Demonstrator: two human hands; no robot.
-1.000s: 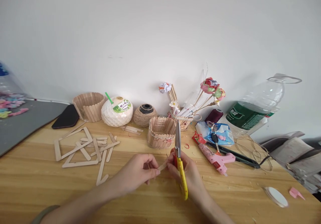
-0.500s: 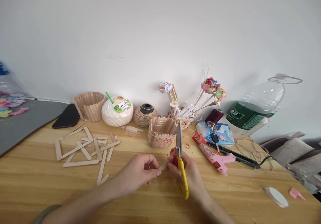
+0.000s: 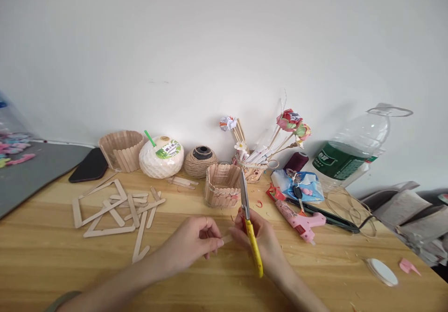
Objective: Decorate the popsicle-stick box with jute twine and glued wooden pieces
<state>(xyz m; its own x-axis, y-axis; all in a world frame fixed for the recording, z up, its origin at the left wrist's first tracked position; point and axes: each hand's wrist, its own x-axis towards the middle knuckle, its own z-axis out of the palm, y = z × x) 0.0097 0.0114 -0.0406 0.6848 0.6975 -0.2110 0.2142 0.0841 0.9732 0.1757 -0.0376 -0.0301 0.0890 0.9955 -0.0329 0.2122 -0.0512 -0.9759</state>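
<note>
Lower centre of frame: left hand [image 3: 191, 243], fingers pinched together on a short wooden stick [image 3: 227, 239], held just above the tabletop [image 3: 52, 256]. Just right of it: right hand [image 3: 266, 242], fingers wrapped tight around the yellow handles of scissors [image 3: 249, 223]; blades pointing up the frame, nearly closed, beside the stick's right end. Whether the blades touch the stick: cannot tell.

Directly behind the hands, centre of frame: small box of wooden sticks [image 3: 222, 186]. Left of centre: loose sticks and stick frames [image 3: 115, 209] spread flat. Along the wall, left to right: round stick basket [image 3: 121, 150], white coconut-shaped drink with green straw [image 3: 161, 156], ball of twine [image 3: 200, 162], holder with paper flowers [image 3: 266, 144], dark thread spool [image 3: 297, 161], clear plastic bottle with green label [image 3: 350, 156] lying tilted. Right of centre: pink glue gun [image 3: 299, 218] lying beside a blue packet [image 3: 303, 185]. Far left: black phone [image 3: 89, 166] at the edge of a grey mat [image 3: 31, 176]. Lower right: roll of tape [image 3: 383, 272] and pink scrap [image 3: 408, 266].
</note>
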